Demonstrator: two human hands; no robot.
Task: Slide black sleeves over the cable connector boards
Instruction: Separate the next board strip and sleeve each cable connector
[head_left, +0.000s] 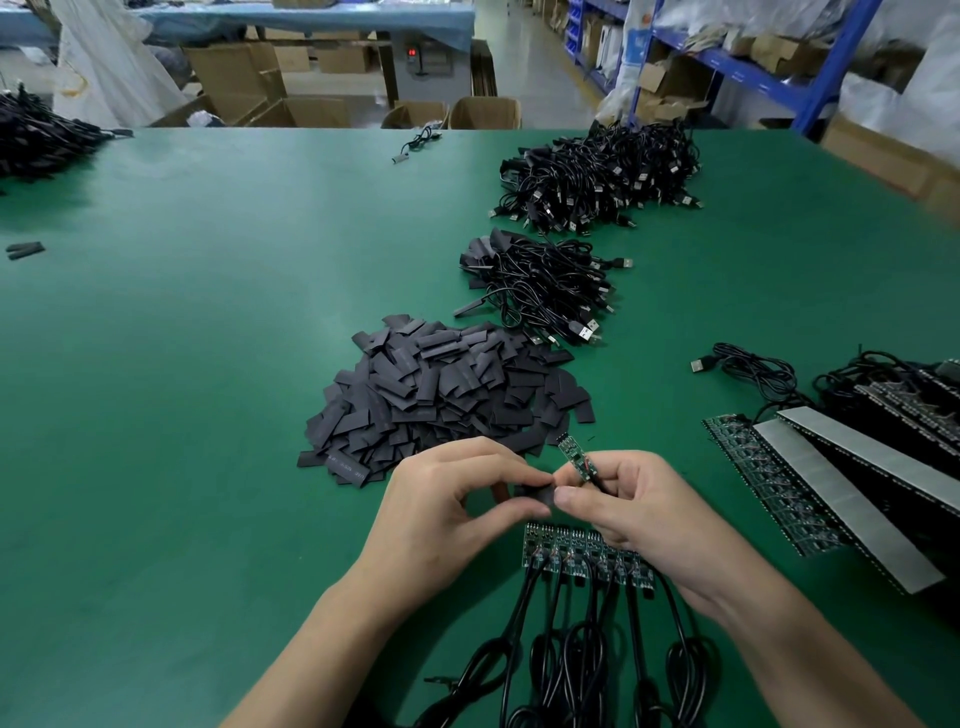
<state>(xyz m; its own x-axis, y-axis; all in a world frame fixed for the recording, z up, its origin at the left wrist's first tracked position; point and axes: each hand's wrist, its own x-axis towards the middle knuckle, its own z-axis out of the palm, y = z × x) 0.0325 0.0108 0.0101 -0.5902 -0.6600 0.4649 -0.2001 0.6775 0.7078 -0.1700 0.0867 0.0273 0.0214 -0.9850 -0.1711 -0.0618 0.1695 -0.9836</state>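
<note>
The left hand (447, 499) pinched a sleeve (532, 493) between thumb and forefinger, low over the table (208, 364). The right hand (623, 509) was closed on a board (574, 456) near its cable end, the board's free end poking up past the fingers. The right thumb also seemed to press on the sleeve. Board and sleeve were close but not yet joined; the board pointed up and away from the sleeve, and I could not see the sleeve's mouth at all.

That, I judged, was where trouble could come. The sleeve looked flat, and if its mouth did not open, the board's corner could catch the edge and crumple it instead of entering. The right hand was doing two jobs at once, and a slip of the thumb might drop the sleeve onto the row of boards (582, 556) lying just under the hands. Forcing the board in at a slant might also strain the wires at its cable end.

The pile of sleeves (441, 395) lay just beyond the hands, with a heap of cables (540, 280) further off.
</note>
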